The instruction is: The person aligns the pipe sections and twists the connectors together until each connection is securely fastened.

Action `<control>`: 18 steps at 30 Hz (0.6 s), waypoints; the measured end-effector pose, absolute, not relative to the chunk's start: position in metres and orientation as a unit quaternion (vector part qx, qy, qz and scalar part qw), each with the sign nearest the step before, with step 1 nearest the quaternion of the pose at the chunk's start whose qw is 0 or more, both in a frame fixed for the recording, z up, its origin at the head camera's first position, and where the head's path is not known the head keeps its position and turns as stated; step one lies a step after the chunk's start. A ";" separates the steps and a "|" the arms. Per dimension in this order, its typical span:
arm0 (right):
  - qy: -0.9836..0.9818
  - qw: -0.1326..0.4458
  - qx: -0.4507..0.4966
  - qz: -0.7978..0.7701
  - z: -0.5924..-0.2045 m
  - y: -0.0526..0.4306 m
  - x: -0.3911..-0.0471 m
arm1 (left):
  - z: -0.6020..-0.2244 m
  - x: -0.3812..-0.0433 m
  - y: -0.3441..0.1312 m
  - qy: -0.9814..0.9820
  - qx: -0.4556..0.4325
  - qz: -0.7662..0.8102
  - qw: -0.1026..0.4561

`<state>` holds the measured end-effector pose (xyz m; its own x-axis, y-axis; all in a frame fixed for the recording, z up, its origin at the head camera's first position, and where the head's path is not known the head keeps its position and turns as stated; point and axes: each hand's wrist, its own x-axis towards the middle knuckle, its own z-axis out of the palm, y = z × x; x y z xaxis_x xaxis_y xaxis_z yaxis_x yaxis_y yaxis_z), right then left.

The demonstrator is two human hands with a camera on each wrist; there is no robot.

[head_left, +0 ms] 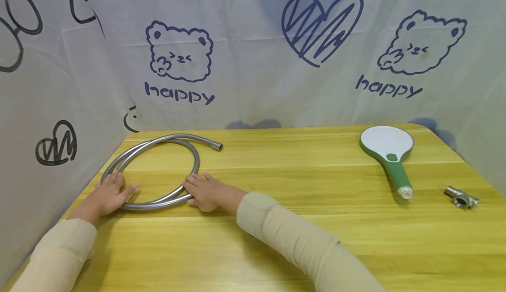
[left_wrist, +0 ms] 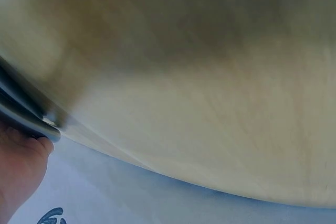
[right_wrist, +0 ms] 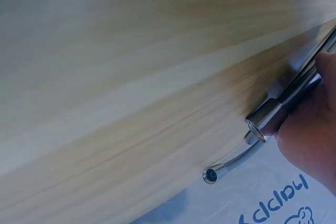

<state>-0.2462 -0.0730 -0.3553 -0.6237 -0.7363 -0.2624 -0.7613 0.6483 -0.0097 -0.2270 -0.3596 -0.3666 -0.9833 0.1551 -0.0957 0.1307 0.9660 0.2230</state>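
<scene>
A silver shower hose [head_left: 158, 204] lies in a loose coil at the left of the table. My left hand [head_left: 108, 195] rests over the coil's left side, its thumb spread inward. On the opposite side my right hand [head_left: 205, 192] grips the hose between thumb and fingers. One hose end [head_left: 217, 145] points right at the back; the right wrist view also shows a nearer metal end fitting [right_wrist: 265, 119] beside my right hand. Only part of my left hand [left_wrist: 23, 169] shows in the left wrist view, touching dark hose strands [left_wrist: 21, 111].
A green and white shower head [head_left: 395, 173] lies at the back right of the wooden table [head_left: 296, 195]. Right of its handle sits a small chrome fitting [head_left: 461, 198]. A white printed cloth [head_left: 245, 55] hangs behind the table and along both sides.
</scene>
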 end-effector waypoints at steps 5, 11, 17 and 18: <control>0.899 0.127 -0.417 0.041 -0.355 -0.071 -0.244 | -0.367 -0.224 -0.359 0.990 0.070 0.113 0.051; 0.901 0.124 -0.415 0.031 -0.354 -0.070 -0.242 | -0.366 -0.221 -0.356 0.989 0.066 0.119 0.050; 0.902 0.124 -0.412 0.006 -0.353 -0.073 -0.241 | -0.365 -0.218 -0.351 0.990 0.066 0.115 0.039; 0.901 0.124 -0.415 0.004 -0.353 -0.074 -0.241 | -0.365 -0.218 -0.351 0.990 0.066 0.115 0.037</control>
<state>-0.2412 -0.0741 -0.3528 -0.6240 -0.7474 -0.2278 -0.7497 0.6549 -0.0953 -0.2178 -0.3513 -0.3652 -0.9886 0.1386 -0.0585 0.1214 0.9648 0.2333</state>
